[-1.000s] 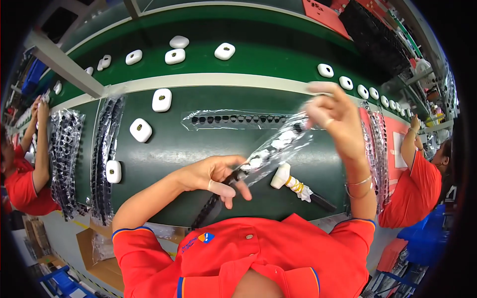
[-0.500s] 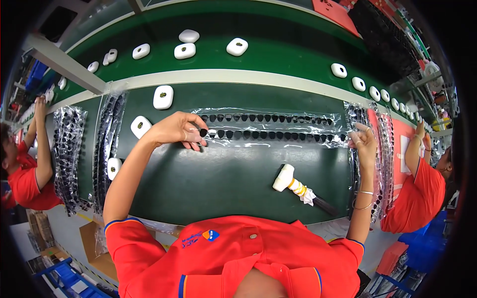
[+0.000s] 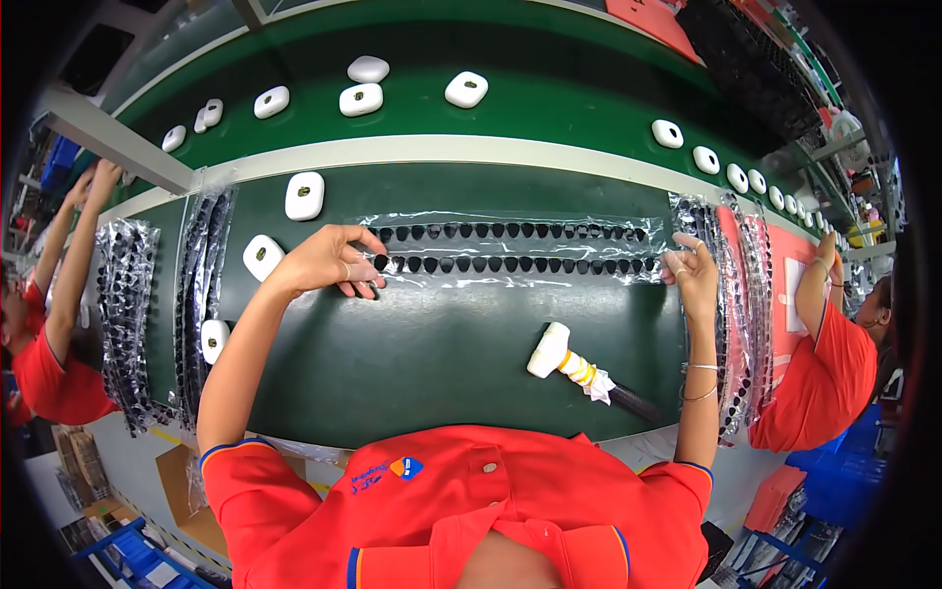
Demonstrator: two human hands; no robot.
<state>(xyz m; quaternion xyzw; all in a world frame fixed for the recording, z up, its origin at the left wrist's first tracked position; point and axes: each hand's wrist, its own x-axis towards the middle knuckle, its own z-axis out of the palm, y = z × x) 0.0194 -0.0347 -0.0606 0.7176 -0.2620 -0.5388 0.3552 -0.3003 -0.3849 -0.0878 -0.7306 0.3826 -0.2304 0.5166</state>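
A long clear plastic strip (image 3: 510,264) with two rows of small black rounded pieces stretches across the green work table. My left hand (image 3: 334,260) pinches its left end between thumb and fingers, by the lower row. At the other end my right hand (image 3: 695,277) has its fingertips closed on the plastic edge. Close to my left hand and forearm are three white rounded-square cases: an upper one (image 3: 304,196), a middle one (image 3: 263,257) and a lower one (image 3: 215,341). A white-headed mallet (image 3: 550,350) with a wrapped, dark handle lies below the strip.
More clear strips of black pieces lie at the left (image 3: 204,285) and, partly behind my right hand, at the right (image 3: 731,334). Beyond a pale rail (image 3: 442,148), several white cases sit on a green belt (image 3: 559,108). Co-workers in red work at the left (image 3: 64,368) and right (image 3: 824,378).
The whole view has shifted slightly to the left. Both my hands keep their hold on the strip, which looks a little flatter. The left co-worker's arms have reached farther forward.
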